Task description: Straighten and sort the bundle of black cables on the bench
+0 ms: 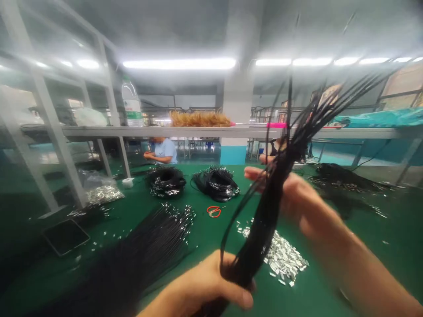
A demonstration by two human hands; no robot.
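Black cords in a loose bundle [268, 211], upright in mid-air above the green-topped workbench [363, 251], upper ends fanning out toward the top right of the view. Both hands clamped on this one bundle, apart along its length: left hand [205, 281] low, near the bench's near edge, fist closed around the lower part, knuckles up; right hand [297, 202] higher, forearm rising from the lower right corner, fingers wrapped around the cords and blurred by motion.

Toward the bench's left side, a second fanned bundle of black cords [158, 237], its ends bright with silver tips. No such tips to be made out on the upper ends of the held bundle, though blur limits the view. Beyond, near the far edge, two coils of black cord [166, 182] [216, 183], silver-flecked. Loose silver metal crimps [282, 257] in an unused-looking heap just beneath the right hand, more in a clear plastic bag [104, 193] near the far left. Red-handled scissors [214, 211] lying untouched between the coils and the heap. At the far right, a dark heap of cords [343, 176]. Across the bench, a co-worker in a pale blue shirt [163, 152], hands together and well apart from all of this.
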